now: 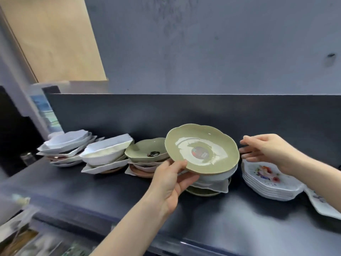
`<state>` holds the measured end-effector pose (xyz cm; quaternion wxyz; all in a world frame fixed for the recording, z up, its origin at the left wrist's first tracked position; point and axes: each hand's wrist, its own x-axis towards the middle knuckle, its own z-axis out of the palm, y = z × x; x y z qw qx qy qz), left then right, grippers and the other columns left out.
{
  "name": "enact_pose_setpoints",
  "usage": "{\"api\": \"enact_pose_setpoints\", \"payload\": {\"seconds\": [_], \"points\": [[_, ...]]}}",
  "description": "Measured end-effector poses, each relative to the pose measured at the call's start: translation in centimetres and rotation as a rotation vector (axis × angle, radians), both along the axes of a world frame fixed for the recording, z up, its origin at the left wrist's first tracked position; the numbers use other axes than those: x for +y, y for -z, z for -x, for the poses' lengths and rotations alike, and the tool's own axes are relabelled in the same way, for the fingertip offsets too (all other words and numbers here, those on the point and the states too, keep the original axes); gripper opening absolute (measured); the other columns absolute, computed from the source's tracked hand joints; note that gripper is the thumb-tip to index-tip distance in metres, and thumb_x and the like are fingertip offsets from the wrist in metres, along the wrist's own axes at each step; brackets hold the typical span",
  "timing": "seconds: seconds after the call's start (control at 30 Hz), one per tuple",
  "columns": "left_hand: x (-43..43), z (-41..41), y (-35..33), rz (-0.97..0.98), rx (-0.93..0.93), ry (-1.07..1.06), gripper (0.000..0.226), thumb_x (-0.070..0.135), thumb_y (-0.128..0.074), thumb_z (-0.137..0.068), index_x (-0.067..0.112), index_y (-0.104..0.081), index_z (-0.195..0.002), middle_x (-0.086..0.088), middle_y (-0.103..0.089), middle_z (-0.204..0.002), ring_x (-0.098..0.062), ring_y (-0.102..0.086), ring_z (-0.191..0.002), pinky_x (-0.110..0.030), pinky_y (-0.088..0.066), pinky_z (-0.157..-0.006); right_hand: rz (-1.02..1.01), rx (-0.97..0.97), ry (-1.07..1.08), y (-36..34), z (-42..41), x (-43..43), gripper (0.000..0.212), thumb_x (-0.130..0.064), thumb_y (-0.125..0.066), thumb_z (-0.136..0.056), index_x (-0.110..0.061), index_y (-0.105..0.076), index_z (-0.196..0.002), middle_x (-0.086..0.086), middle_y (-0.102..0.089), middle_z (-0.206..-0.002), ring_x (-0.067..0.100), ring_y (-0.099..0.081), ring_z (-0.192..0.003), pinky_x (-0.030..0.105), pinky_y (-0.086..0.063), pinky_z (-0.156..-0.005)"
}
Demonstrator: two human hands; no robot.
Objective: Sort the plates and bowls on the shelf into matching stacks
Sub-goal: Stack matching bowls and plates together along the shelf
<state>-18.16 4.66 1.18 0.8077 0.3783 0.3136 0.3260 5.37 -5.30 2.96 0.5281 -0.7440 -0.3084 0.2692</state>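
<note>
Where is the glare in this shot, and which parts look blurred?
Head view: white glare streaks the inside of the glossy olive-green scalloped plate that the left hand grips; head view: the right hand and the lower-left clutter are smeared by motion blur; head view: a soft sheen lies on the dark shelf.

grey-blue wall [212, 43], dark shelf back panel [147, 111], tan board [53, 37] upper left
</note>
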Motion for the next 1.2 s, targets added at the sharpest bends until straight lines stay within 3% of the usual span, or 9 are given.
{"api": "enact_pose_setpoints", "payload": {"seconds": [0.1,0.2,0.33,0.5,0.8,0.9,0.97,1.07,1.2], "points": [[0.1,1.7,0.3,0.005,0.000,0.018,0.020,-0.006,-0.050,-0.090,0.001,-0.061,-0.106,-0.016,-0.068,-0.087,-0.023,-0.069,-0.070,-0.035,-0.061,-0.064,0.060,-0.042,-0.133,0.0,2.3,1.8,0.011,-0.012,-0.065,-0.088,-0.011,-0.076,-0.086,0.009,-0.074,-0.076,0.012,-0.065,-0.059,0.017,-0.054,-0.051],[1.3,3.6,0.3,-0.008,0.011,0.023,0.018,-0.006,-0.051,-0.090,-0.001,-0.061,-0.104,-0.020,-0.066,-0.094,-0.022,-0.071,-0.063,-0.035,-0.061,-0.064,0.044,0.003,-0.133,0.4,3.6,3.3,0.013,-0.001,-0.064,-0.085,-0.004,-0.077,-0.085,0.014,-0.071,-0.072,0.015,-0.062,-0.056,0.019,-0.057,-0.052],[4.1,5.6,-0.4,-0.066,0.027,0.023,0.017,-0.002,-0.054,-0.090,0.001,-0.063,-0.104,-0.014,-0.070,-0.088,-0.020,-0.070,-0.069,-0.031,-0.061,-0.064,-0.017,0.127,-0.107,-0.2,5.2,5.8,0.011,0.004,-0.062,-0.085,-0.001,-0.072,-0.086,0.007,-0.068,-0.062,0.009,-0.059,-0.045,0.015,-0.053,-0.046],[10.1,10.0,-2.7,-0.213,0.025,-0.099,0.038,0.000,-0.057,-0.089,0.002,-0.051,-0.126,-0.014,-0.067,-0.100,-0.028,-0.067,-0.086,-0.030,-0.061,-0.065,-0.056,0.111,-0.002,-2.0,7.0,9.6,0.009,0.006,-0.063,-0.084,-0.001,-0.069,-0.085,0.018,-0.068,-0.079,0.011,-0.061,-0.044,0.018,-0.055,-0.045],[21.8,19.3,-4.4,-0.434,0.124,-0.225,0.023,0.001,-0.055,-0.092,0.006,-0.056,-0.114,-0.014,-0.065,-0.107,-0.028,-0.069,-0.090,-0.027,-0.061,-0.066,0.056,-0.058,0.191,-0.7,9.8,18.1,0.016,0.004,-0.063,-0.081,0.005,-0.068,-0.096,0.023,-0.064,-0.080,0.019,-0.062,-0.043,0.023,-0.057,-0.044],[24.6,21.0,-3.8,-0.459,0.150,-0.197,0.020,0.000,-0.054,-0.092,0.008,-0.059,-0.109,-0.013,-0.065,-0.106,-0.028,-0.069,-0.091,-0.027,-0.061,-0.067,0.127,-0.071,0.177,0.2,11.3,19.8,0.015,0.000,-0.067,-0.083,0.006,-0.066,-0.097,0.018,-0.060,-0.068,0.015,-0.058,-0.036,0.022,-0.054,-0.040],[26.5,21.8,-3.2,-0.465,0.169,-0.178,0.018,0.000,-0.055,-0.091,0.009,-0.059,-0.106,-0.013,-0.065,-0.105,-0.026,-0.069,-0.089,-0.025,-0.061,-0.065,0.222,-0.194,0.189,0.7,12.1,20.5,0.015,-0.006,-0.070,-0.082,0.006,-0.068,-0.091,0.014,-0.060,-0.060,0.016,-0.056,-0.038,0.026,-0.058,-0.046],[29.1,22.9,-2.6,-0.486,0.213,-0.140,0.018,-0.001,-0.054,-0.091,0.010,-0.059,-0.104,-0.014,-0.065,-0.105,-0.025,-0.069,-0.087,-0.025,-0.060,-0.064,0.455,-0.625,0.239,1.1,12.8,20.6,0.020,-0.020,-0.069,-0.078,-0.001,-0.071,-0.072,0.007,-0.069,-0.053,0.018,-0.063,-0.045,0.032,-0.058,-0.062],[32.8,24.7,-2.9,-0.583,0.309,-0.112,0.016,-0.001,-0.054,-0.091,0.013,-0.059,-0.095,-0.015,-0.063,-0.103,-0.023,-0.067,-0.083,-0.028,-0.059,-0.070,0.599,-0.899,0.246,0.5,13.8,21.1,0.017,-0.028,-0.065,-0.081,-0.013,-0.072,-0.078,0.005,-0.070,-0.072,0.027,-0.065,-0.068,0.031,-0.054,-0.063]]}}
